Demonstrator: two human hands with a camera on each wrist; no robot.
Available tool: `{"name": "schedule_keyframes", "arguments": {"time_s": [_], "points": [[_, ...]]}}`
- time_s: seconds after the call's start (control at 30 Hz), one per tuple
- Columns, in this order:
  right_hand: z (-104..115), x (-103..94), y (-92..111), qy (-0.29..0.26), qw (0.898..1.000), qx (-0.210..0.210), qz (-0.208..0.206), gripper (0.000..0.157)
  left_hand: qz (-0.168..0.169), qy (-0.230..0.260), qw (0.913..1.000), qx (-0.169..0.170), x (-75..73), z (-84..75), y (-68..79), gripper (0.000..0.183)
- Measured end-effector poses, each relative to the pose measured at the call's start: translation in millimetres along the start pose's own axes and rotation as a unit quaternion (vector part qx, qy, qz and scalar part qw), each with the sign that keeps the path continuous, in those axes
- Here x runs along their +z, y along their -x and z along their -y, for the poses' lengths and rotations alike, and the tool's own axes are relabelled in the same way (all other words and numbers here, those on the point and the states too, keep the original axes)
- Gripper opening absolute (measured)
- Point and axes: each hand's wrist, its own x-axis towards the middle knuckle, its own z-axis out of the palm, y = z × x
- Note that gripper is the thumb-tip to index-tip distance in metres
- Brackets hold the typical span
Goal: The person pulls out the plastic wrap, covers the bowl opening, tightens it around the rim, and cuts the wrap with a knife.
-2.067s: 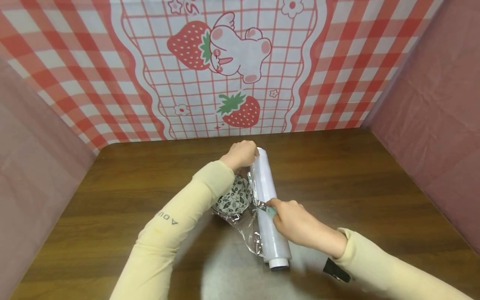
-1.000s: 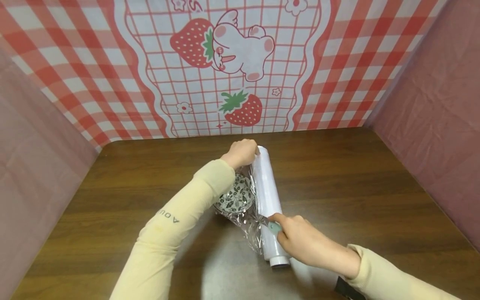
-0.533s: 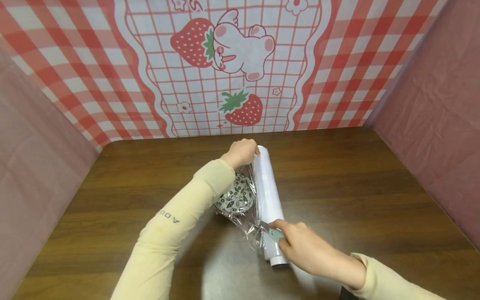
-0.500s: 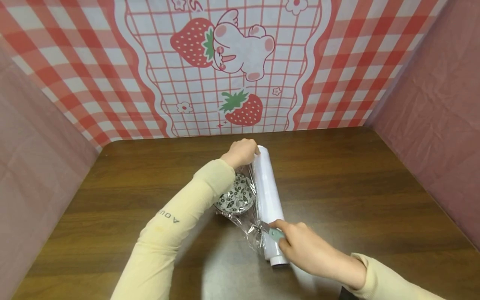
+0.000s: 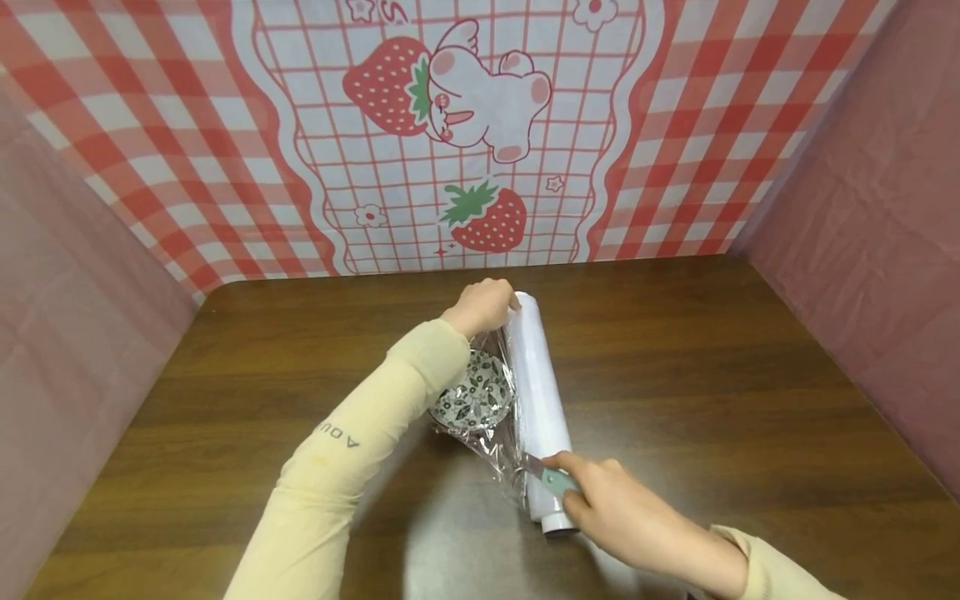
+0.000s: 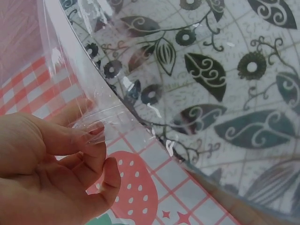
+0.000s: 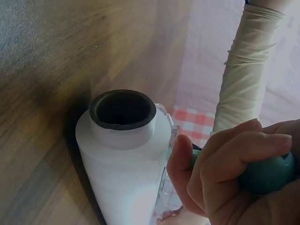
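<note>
1. Film roll [image 5: 538,383] is lying on the desk [image 5: 712,375], running away from the person.
2. Patterned dish [image 5: 480,396] is sitting just left of the film roll, with clear film [image 5: 492,450] stretching over it.
3. Left hand [image 5: 483,307] is pinching film beside the film roll's far end; right hand [image 5: 622,510] is gripping a green-handled knife [image 5: 557,481] over its near part, blade pointing left.
4. Step in hand: probably cutting film along the film roll. Best done with the left hand holding film taut, the blade running low and even along the film roll's left side, fingers clear of the edge. Bunched film near the blade could be snagging.
5. Unclear: glare is hiding the blade tip, so can't tell if it's cutting through. Left sleeve [image 5: 360,450] is covering part of the dish. Fingers are blocking the blade in the right wrist view.
</note>
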Motion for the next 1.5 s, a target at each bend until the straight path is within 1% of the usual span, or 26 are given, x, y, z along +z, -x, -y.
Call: {"name": "schedule_keyframes", "arguments": {"time_s": [0.13, 0.23, 0.5, 0.7, 0.87, 1.07, 1.2, 1.4, 1.5], "points": [[0.7, -1.0, 1.3, -0.009, 1.000, 0.008, 0.020, 0.039, 0.002, 0.005, 1.0000, -0.003, 0.1, 1.8, -1.2, 0.034], [0.8, -0.8, 2.0, -0.012, 1.000, 0.006, 0.025, 0.039, 0.004, 0.009, 0.9999, -0.005, 0.2, 2.9, -2.0, 0.037], [-2.7, 2.1, 6.3, 0.008, 1.000, -0.007, 0.012, 0.038, 0.003, 0.024, 0.9997, -0.006, 0.6, 4.8, -3.0, 0.039], [-4.1, 2.4, 10.3, -0.008, 1.000, -0.006, 0.017, 0.037, 0.003, 0.032, 0.9995, -0.002, 0.9, 6.1, -3.5, 0.043], [-6.6, 3.0, 15.0, -0.001, 1.000, -0.014, 0.027, 0.037, 0.005, 0.036, 0.9993, -0.006, 1.7, 7.6, -4.3, 0.047], [-11.5, 8.8, 21.0, 0.031, 0.997, -0.043, 0.050, 0.039, 0.007, 0.044, 0.9990, -0.011, 0.8, 8.4, -3.2, 0.048], [-13.7, 12.0, 23.0, 0.049, 0.997, -0.050, 0.038, 0.040, 0.006, 0.047, 0.9988, -0.015, 0.1, 7.9, -2.8, 0.049], [-17.6, 10.5, 29.1, 0.045, 0.997, -0.058, 0.031, 0.040, 0.014, 0.052, 0.9985, -0.014, 1.9, 7.1, -2.1, 0.051], [-18.1, 9.4, 31.8, 0.040, 0.997, -0.048, 0.035, 0.041, 0.014, 0.055, 0.9982, -0.016, 2.7, 6.5, -1.0, 0.052]]}}
